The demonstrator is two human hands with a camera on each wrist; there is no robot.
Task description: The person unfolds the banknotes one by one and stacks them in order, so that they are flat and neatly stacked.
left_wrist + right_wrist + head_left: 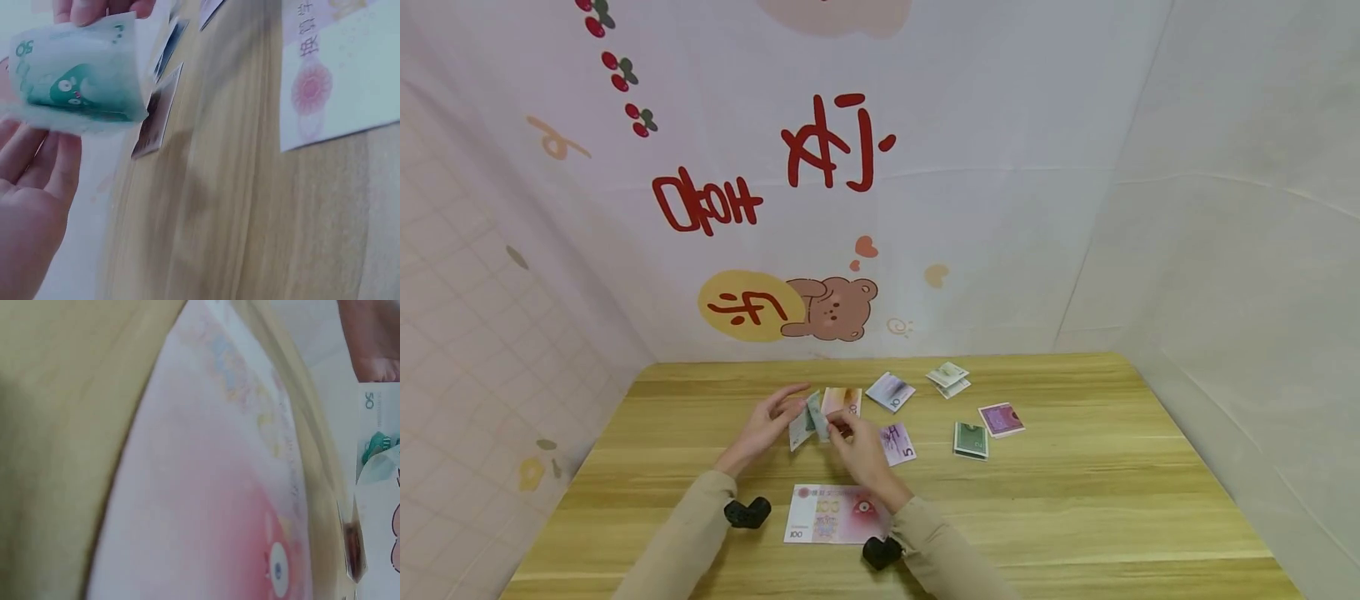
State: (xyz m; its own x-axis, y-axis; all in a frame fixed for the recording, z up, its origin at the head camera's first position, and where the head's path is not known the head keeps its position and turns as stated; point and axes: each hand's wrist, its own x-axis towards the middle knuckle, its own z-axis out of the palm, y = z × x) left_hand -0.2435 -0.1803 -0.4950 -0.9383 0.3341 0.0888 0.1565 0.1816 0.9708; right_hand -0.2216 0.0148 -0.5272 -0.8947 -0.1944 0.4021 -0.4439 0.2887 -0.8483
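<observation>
The left hand (767,422) is holding the 50 (75,78) above the table (1075,500), and the right hand (863,454) is pinching its other side. Its bend (judging by the gap) is looking only partly done. The 100 (826,515) is lying flat, unfolded; the 1 (949,374) and 2 (972,438) are lying folded.

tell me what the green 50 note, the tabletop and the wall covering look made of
The green 50 note: probably thin printed paper, fairly matte; it bends in a smooth curve. The tabletop: wood or wood-look laminate, seemingly smooth; long grain streaks show. The wall covering: likely matte printed fabric, given its soft creases, though plastic sheeting is possible.
</observation>
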